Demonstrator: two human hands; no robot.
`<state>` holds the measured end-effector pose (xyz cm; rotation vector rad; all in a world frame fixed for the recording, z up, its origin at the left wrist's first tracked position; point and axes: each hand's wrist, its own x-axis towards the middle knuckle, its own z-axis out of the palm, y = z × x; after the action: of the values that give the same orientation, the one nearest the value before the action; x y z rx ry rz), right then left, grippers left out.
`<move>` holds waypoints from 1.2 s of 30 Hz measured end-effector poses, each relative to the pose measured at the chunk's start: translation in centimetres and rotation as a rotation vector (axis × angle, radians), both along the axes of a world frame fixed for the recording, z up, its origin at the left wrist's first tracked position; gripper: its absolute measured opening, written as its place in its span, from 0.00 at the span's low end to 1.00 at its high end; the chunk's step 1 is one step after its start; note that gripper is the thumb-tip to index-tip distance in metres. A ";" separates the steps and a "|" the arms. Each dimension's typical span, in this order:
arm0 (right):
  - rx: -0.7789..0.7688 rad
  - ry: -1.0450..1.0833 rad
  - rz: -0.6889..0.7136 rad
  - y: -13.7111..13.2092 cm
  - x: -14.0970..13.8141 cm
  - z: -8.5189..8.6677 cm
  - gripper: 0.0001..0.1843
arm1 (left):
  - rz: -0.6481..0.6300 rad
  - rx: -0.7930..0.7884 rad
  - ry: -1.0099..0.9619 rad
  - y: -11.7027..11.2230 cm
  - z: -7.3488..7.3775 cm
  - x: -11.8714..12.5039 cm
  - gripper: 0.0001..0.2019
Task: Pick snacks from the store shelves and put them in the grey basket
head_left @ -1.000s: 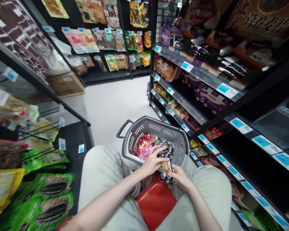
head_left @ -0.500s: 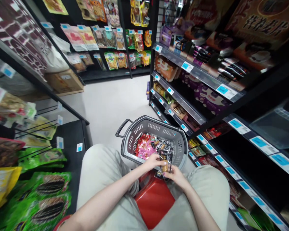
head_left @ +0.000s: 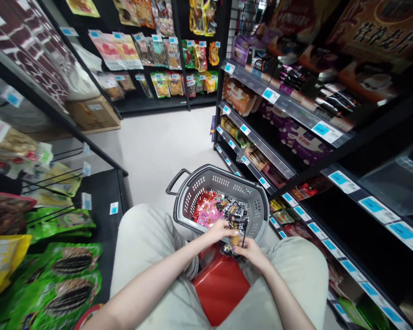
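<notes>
Plainly, packets (head_left: 237,225) lie between both hands (head_left: 219,232) (head_left: 252,250).

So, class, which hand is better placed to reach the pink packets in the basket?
Probably the left hand: it lies close to the pink packets, while the right hand is farther away. Both are holding a black packet, though.

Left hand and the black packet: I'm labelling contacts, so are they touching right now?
Touching. The head view shows it: the left hand lays its thumb across the front of the black packet, with no gap between them.
</notes>
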<state>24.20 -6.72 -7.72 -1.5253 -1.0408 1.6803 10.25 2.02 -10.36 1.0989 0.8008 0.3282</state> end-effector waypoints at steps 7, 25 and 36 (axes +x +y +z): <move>0.002 0.027 0.016 0.0 0.1 -0.1 0.23 | 0.008 -0.076 -0.019 -0.1 0.5 0.0 0.20; 0.036 0.010 0.038 -0.1 0.1 0.1 0.23 | 0.045 -0.186 -0.058 0.0 1.1 -0.1 0.20; 0.019 0.048 0.026 -0.2 0.2 0.2 0.24 | 0.036 -0.191 -0.081 0.0 1.5 -0.2 0.20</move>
<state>24.36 -6.94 -7.52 -1.4581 -1.0523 1.7123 10.10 2.01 -8.85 0.8879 0.7639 0.3174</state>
